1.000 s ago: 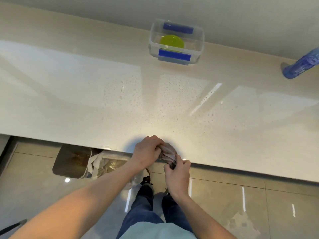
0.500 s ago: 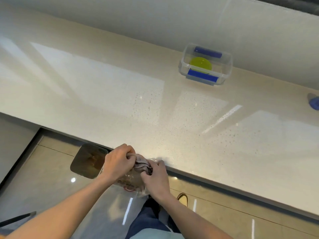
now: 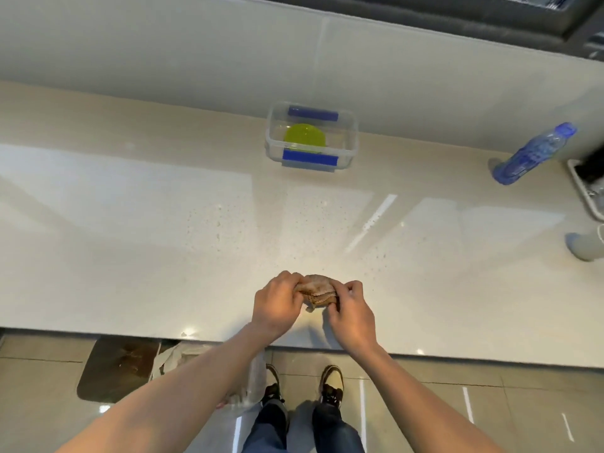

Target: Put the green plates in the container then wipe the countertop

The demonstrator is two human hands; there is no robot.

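A clear plastic container [image 3: 351, 138] with blue clips stands at the back of the pale countertop [image 3: 147, 223], against the wall. Green plates [image 3: 304, 138] lie inside it. Near the front edge, a folded brownish cloth [image 3: 316, 292] sits between my two hands, just above the counter. My left hand [image 3: 277, 305] grips its left side and my right hand [image 3: 350, 310] grips its right side. Part of the cloth is hidden by my fingers.
A blue water bottle [image 3: 532, 153] stands at the back right, with a white tray [image 3: 588, 194] and a pale cup [image 3: 586, 245] at the right edge. Below the counter, a bin with a plastic bag [image 3: 170, 356] stands on the tiled floor.
Both hands have brought the cloth from beyond the counter's front edge, over the bin, up onto the countertop. The view has swung back to centre.
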